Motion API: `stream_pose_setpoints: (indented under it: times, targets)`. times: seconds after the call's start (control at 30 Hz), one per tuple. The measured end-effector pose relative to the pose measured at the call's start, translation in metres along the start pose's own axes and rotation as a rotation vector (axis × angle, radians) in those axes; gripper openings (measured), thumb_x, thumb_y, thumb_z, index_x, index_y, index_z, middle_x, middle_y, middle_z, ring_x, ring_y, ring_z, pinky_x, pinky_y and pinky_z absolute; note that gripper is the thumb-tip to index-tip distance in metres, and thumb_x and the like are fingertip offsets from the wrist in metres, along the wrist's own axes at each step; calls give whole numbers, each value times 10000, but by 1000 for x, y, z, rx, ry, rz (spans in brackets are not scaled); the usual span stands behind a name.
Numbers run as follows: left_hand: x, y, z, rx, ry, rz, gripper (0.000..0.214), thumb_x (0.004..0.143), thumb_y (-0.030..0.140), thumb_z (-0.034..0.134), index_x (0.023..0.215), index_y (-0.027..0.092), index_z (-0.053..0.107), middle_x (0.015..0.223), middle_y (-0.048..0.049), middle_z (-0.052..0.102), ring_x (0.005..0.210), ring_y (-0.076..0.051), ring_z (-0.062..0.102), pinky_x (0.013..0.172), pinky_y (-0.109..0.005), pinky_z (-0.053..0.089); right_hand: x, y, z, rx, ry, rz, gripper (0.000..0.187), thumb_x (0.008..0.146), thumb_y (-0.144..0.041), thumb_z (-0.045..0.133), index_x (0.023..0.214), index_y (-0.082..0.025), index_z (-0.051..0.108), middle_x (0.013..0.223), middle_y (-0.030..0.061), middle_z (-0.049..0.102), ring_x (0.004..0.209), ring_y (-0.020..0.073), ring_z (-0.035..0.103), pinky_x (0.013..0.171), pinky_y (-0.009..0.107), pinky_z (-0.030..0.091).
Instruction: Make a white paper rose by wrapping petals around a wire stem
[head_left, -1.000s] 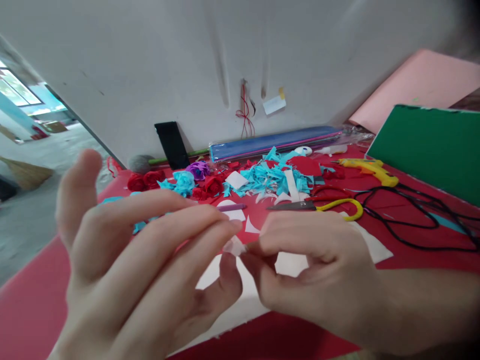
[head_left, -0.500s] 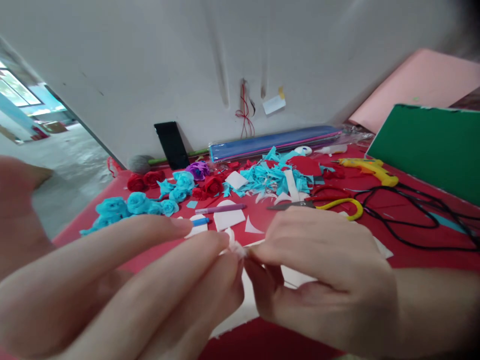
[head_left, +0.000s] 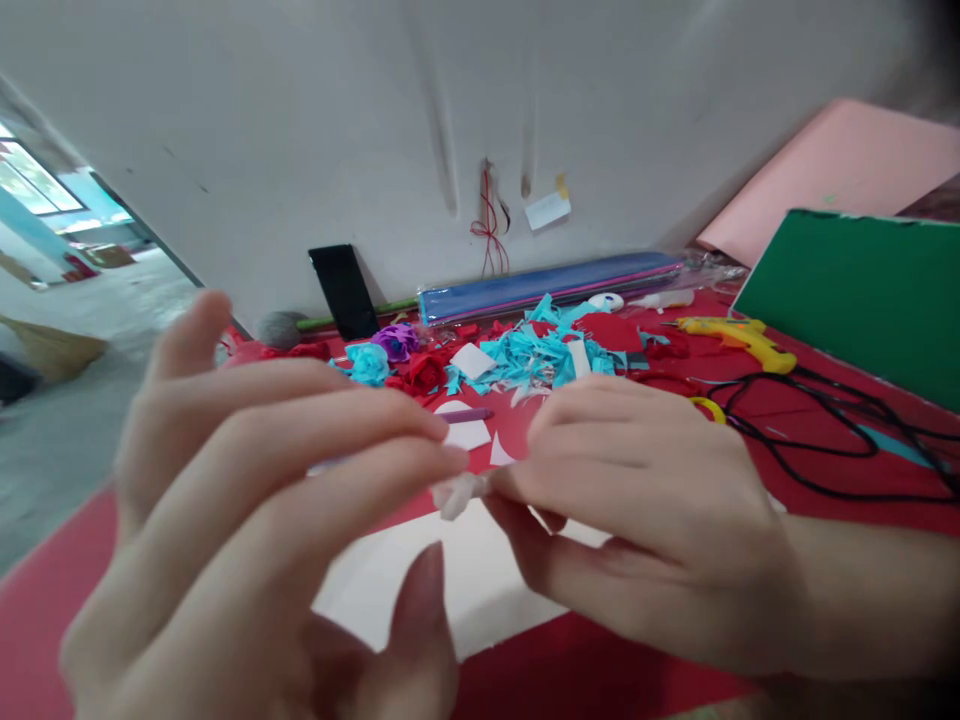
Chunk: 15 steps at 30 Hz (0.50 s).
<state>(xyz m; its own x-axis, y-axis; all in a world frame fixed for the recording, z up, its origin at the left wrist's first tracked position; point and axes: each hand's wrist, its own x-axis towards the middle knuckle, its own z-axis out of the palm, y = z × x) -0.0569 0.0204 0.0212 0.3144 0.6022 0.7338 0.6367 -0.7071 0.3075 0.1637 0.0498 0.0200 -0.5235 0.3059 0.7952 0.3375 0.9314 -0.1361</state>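
My right hand (head_left: pixel 637 500) pinches one end of a small, crumpled white paper piece (head_left: pixel 457 492), which looks like crepe paper rolled into a bud. The piece sticks out to the left from the fingertips. My left hand (head_left: pixel 277 500) is open just beside it, thumb apart from the fingers; its fingertips lie close to the paper, and I cannot tell whether they touch it. Below both hands lies a white sheet (head_left: pixel 420 570). Behind them are a white paper cut-out (head_left: pixel 469 433) and a purple pen (head_left: pixel 472 414), partly hidden by my left fingers.
On the red table (head_left: pixel 637 650) lie turquoise paper scraps (head_left: pixel 532 350), red flowers (head_left: pixel 424 372), turquoise flowers (head_left: pixel 367 362) and a purple flower (head_left: pixel 397 341). A yellow glue gun (head_left: pixel 742 335) trails a black cord (head_left: pixel 795 440) at right. Yellow-handled scissors (head_left: pixel 709 408) are mostly covered. A phone (head_left: pixel 343 290) leans on the wall.
My left hand has let go of the white paper piece and opened, its thumb dropping away from the fingers. My right hand keeps its pinch, almost in place.
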Motion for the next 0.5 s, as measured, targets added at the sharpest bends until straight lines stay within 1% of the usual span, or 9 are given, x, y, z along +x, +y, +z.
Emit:
stream_pose_setpoints:
  times: [0.03,0.07,0.1,0.13,0.2,0.27,0.3,0.37,0.5]
  targets:
    - [9,8,6,111,67,74,333,677,190,559,972,341,597,972,53,568,1039,-230,440,1106,-439,174,3,3,-3,-11,-51,-50,191,772,-145,555,598,-120,630,535,-6,572,585,108,494,584,282,403]
    - [17,14,10,160,55,86,265,723,179,512,935,313,597,930,43,574,988,-203,480,1092,-413,215,5,6,-6,-30,-111,-75,207,798,-120,521,625,-122,636,568,-4,586,631,115,492,651,303,406]
    - [23,19,12,155,-38,86,223,773,197,467,930,300,588,919,41,580,940,-177,511,1053,-365,286,7,8,-9,-51,-154,-88,207,815,-89,486,692,-123,649,616,-4,607,692,125,493,728,325,399]
    - [27,21,12,120,-119,84,202,805,210,445,914,302,587,906,48,582,900,-150,532,977,-299,366,10,11,-11,-55,-184,-103,211,830,-73,459,782,-132,655,679,-7,630,752,130,493,791,338,386]
    - [30,23,11,5,-223,21,190,844,225,425,872,315,590,875,66,586,849,-112,557,805,-209,453,12,16,-15,-60,-211,-168,254,875,-78,400,851,-161,639,773,-18,648,806,126,475,865,347,346]
    - [30,22,9,-93,-220,-68,183,851,225,442,852,316,600,857,74,593,824,-99,571,716,-180,477,14,22,-17,-43,-216,-193,236,898,-110,400,852,-188,618,802,-32,643,852,123,464,896,334,321]
    - [30,21,9,-131,-210,-107,176,851,223,453,857,310,606,854,72,600,819,-101,576,709,-179,484,15,24,-17,-23,-235,-197,216,903,-129,410,842,-195,607,810,-35,637,881,123,456,906,325,313]
    - [29,22,9,-216,-221,-125,163,852,227,474,871,304,616,833,71,613,812,-103,577,722,-181,485,16,29,-18,42,-312,-192,194,907,-148,415,835,-193,590,837,-30,617,935,124,436,925,314,302]
    - [31,22,9,-374,-394,-143,158,850,216,497,888,296,628,794,70,640,786,-98,568,709,-180,473,18,36,-18,214,-437,-194,223,921,-165,373,855,-167,586,868,6,562,949,119,399,947,288,300]
